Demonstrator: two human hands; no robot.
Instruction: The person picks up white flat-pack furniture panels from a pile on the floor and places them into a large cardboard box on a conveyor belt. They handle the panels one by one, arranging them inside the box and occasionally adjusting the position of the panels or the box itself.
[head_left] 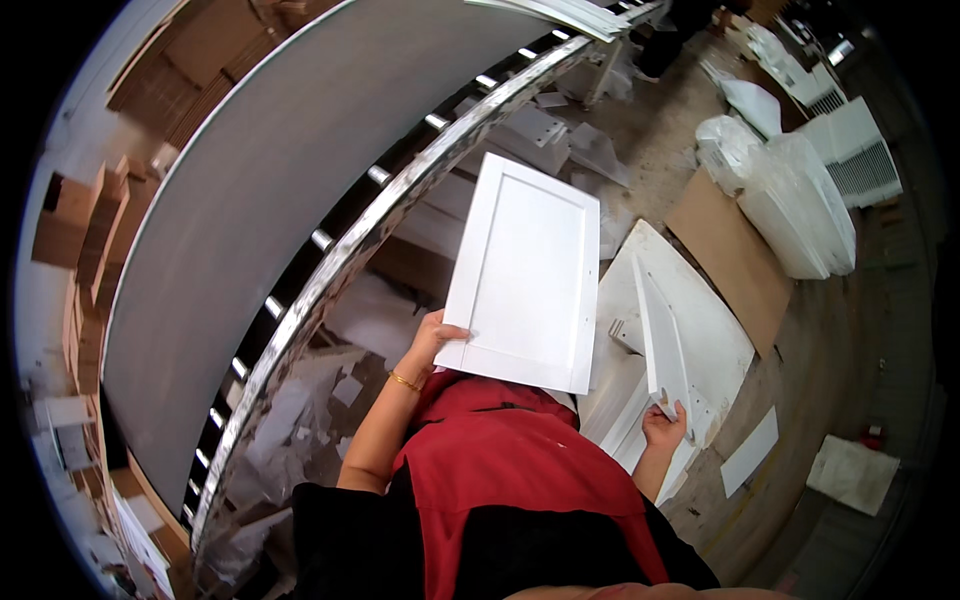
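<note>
A white framed panel (527, 270), like a cabinet door, is tilted up in front of me. My left hand (433, 338) grips its lower left corner, with the thumb lying on the front face. To the right, my right hand (664, 427) has its fingers closed on the lower end of a second white panel (662, 335), seen nearly edge-on. Below that panel lies a stack of white boards (618, 405), partly hidden by it and by my red apron (520, 460).
A conveyor with a grey belt (270, 190) and a metal side rail (340, 255) curves along my left. Plastic wrap and scraps (275, 440) lie beneath it. Cardboard (730, 255), wrapped white parts (795, 205) and a loose white board (749, 452) are on the floor at right.
</note>
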